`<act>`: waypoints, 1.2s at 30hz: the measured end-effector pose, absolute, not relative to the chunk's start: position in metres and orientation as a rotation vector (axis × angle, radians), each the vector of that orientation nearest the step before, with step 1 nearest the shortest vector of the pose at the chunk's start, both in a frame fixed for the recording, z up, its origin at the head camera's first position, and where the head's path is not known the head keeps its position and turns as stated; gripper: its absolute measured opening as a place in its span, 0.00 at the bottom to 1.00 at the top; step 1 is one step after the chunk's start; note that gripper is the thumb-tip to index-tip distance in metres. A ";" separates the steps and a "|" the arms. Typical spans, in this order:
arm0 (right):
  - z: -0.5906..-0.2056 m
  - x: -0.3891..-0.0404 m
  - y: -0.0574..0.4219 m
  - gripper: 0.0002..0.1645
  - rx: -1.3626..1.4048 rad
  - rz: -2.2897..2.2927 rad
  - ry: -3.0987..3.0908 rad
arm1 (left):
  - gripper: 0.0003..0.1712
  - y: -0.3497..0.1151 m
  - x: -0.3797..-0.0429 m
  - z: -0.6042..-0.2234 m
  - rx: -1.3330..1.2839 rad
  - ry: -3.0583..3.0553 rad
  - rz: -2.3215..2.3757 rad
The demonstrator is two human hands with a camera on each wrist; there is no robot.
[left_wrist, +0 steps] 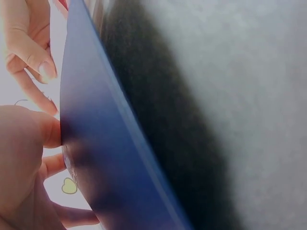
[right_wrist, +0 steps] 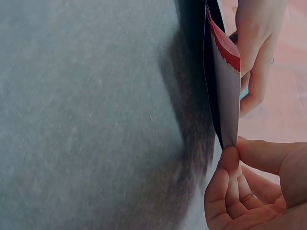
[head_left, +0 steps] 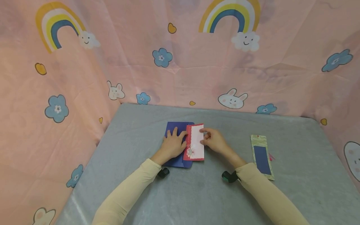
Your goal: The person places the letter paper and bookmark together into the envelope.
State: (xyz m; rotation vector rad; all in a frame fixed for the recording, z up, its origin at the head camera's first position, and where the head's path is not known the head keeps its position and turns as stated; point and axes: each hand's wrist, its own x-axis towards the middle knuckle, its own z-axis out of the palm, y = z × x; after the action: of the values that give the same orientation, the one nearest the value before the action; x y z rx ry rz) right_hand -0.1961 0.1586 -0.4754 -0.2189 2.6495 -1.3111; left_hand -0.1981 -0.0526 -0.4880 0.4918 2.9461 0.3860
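A dark blue envelope or folder [head_left: 177, 162] lies near the middle of the table. My left hand [head_left: 172, 145] rests on it with fingers spread, the thumb side close to the red card. At the envelope's right side is a red and white greeting card [head_left: 197, 140] with a pale flower near its lower left. My right hand [head_left: 216, 141] pinches the card's right edge between thumb and fingers, as the right wrist view also shows [right_wrist: 254, 187]. The card overlaps the envelope; whether part of it sits inside, I cannot tell. The left wrist view shows the blue sheet [left_wrist: 105, 139] raised at an angle.
A long green card with a dark blue panel [head_left: 262, 159] lies to the right, beside the right forearm, with a bit of pink [head_left: 271, 157] at its edge. Grey cloth [head_left: 303, 175] covers the table. Pink printed curtain [head_left: 185, 78] hangs behind and along the sides.
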 end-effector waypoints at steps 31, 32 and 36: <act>-0.487 -0.199 0.141 0.27 -0.256 -1.361 2.691 | 0.27 -0.053 -0.200 -0.491 0.481 2.950 0.377; -0.487 -0.199 0.141 0.27 -0.246 -1.359 2.690 | 0.27 -0.052 -0.201 -0.491 0.481 2.953 0.379; -0.486 -0.200 0.141 0.28 -0.204 -1.347 2.680 | 0.27 -0.052 -0.201 -0.491 0.478 2.960 0.384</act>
State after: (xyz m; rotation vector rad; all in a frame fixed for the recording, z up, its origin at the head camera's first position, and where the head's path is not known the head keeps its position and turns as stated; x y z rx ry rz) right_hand -0.1995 0.1409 -0.4862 -0.2039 2.6799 -1.3467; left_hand -0.2006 -0.0524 -0.4914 0.4778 2.9599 0.3836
